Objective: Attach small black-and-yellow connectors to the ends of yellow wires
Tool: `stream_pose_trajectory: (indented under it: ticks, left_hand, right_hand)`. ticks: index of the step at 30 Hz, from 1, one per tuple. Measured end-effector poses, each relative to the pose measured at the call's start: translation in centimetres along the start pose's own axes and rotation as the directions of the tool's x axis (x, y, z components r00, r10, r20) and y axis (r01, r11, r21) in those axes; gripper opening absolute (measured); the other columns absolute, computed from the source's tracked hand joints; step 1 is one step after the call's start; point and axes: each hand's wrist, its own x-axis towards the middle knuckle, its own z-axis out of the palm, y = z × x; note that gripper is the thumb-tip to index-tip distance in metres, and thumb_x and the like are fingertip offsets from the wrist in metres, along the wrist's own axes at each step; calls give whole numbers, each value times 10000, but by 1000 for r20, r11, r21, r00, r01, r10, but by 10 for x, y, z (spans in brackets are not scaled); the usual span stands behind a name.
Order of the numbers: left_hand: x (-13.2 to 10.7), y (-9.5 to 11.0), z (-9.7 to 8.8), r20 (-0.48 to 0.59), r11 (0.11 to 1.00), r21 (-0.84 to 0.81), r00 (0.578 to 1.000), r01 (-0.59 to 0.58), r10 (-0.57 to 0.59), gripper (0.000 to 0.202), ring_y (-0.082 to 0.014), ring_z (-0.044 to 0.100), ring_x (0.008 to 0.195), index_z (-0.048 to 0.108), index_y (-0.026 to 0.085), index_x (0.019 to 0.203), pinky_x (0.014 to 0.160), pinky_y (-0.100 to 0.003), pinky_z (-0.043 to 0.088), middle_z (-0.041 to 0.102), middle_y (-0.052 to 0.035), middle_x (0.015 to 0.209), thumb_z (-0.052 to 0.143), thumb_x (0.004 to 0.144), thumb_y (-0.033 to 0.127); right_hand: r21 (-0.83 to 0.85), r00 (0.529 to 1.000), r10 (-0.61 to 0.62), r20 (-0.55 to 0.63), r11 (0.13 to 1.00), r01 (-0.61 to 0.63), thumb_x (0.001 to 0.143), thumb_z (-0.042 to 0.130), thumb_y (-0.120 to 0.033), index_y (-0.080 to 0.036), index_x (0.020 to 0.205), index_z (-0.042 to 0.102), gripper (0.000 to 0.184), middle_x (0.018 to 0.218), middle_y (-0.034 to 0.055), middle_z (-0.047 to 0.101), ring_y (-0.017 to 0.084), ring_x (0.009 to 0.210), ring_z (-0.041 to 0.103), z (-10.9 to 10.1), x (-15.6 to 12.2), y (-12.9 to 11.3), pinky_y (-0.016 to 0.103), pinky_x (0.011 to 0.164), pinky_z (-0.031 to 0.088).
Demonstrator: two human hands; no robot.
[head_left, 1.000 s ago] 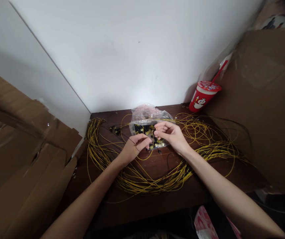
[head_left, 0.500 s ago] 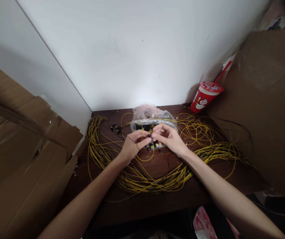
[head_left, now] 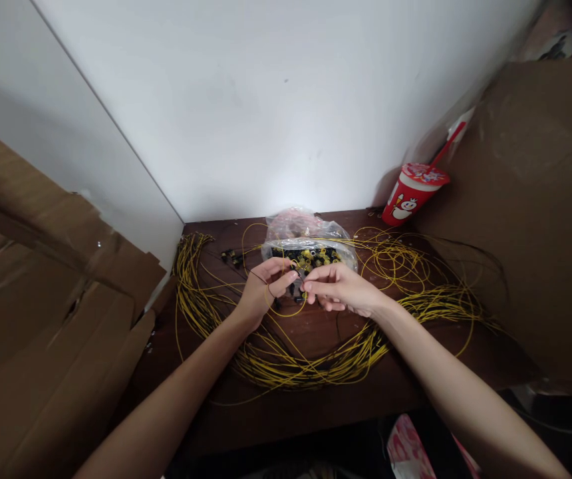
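Observation:
My left hand and my right hand meet over a dark wooden table, fingertips almost touching. Both hands are closed in a pinch on a thin yellow wire that loops down below them. Just behind the fingers lies a clear plastic bag filled with small black and yellow parts. A big tangle of yellow wires rings the hands on the table. What sits right at the fingertips is too small to name.
A red paper cup with a straw stands at the back right corner by the white wall. Brown cardboard leans at the left, and more cardboard closes off the right. A few loose small parts lie at the back left.
My right hand has moved down out of the bag toward me and now pinches the wire beside my left hand. The left hand has barely shifted.

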Motion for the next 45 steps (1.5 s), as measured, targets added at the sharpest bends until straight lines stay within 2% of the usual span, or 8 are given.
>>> stream_pose_trajectory:
  ticks: [6,10,16,21,27,31,36,45]
  left_hand:
    - [-1,3,1,25,1000,-10,1000,-7,7,259,-30,390,499,651,140,841,444,-164,276,618,-3,725,758,680,312]
    - [0,4,-1,56,997,-77,998,-11,15,224,-26,400,497,664,141,827,431,-155,270,659,-23,765,753,693,296]
    - [1,3,-4,68,987,-162,998,21,-10,232,-47,489,504,666,147,835,460,-164,351,693,-31,760,774,675,276]
    - [1,3,-5,58,982,-185,998,33,-22,256,-57,515,512,661,147,853,477,-176,376,694,-33,765,783,664,269]
    - [1,2,-5,79,990,-144,997,11,0,217,-25,439,458,659,147,858,427,-161,277,677,-15,739,756,702,261]
    - [0,2,-4,67,993,-119,998,16,-8,251,-57,513,506,649,148,860,456,-174,331,694,-29,758,766,685,285]
    - [1,1,-3,75,994,-100,997,31,-24,273,-91,582,567,638,152,864,512,-191,402,699,-29,750,772,679,301]
    - [-1,5,-1,59,996,-80,998,33,-29,257,-40,455,494,664,143,840,455,-170,308,681,-21,750,772,666,299]
  right_hand:
    - [126,995,75,61,989,-82,719,740,-343,-145,677,595,249,539,-44,570,-3,347,406,-2,0,0,125,285,180]
    - [211,994,76,74,973,-91,710,757,-346,-135,698,602,262,551,-43,573,-14,358,395,-4,3,4,106,293,216]
    - [296,989,95,111,947,-124,685,784,-329,-129,795,633,274,632,-7,628,22,458,536,-5,6,6,94,330,305]
    - [259,988,117,103,956,-140,665,794,-286,-121,779,640,253,620,-10,622,20,450,533,-4,5,5,97,329,305]
    - [246,987,122,106,958,-145,707,759,-307,-127,838,659,244,635,-6,634,22,452,541,-1,4,5,94,326,309]
    - [235,982,139,126,958,-166,687,775,-295,-135,787,636,235,604,-16,623,27,437,538,0,3,5,95,311,297]
    - [222,981,138,134,961,-166,716,750,-302,-140,884,664,249,664,12,657,28,464,549,-1,4,6,92,317,285]
    - [139,974,153,165,974,-176,695,758,-300,-124,796,677,217,601,2,648,34,421,536,2,1,4,117,292,230]
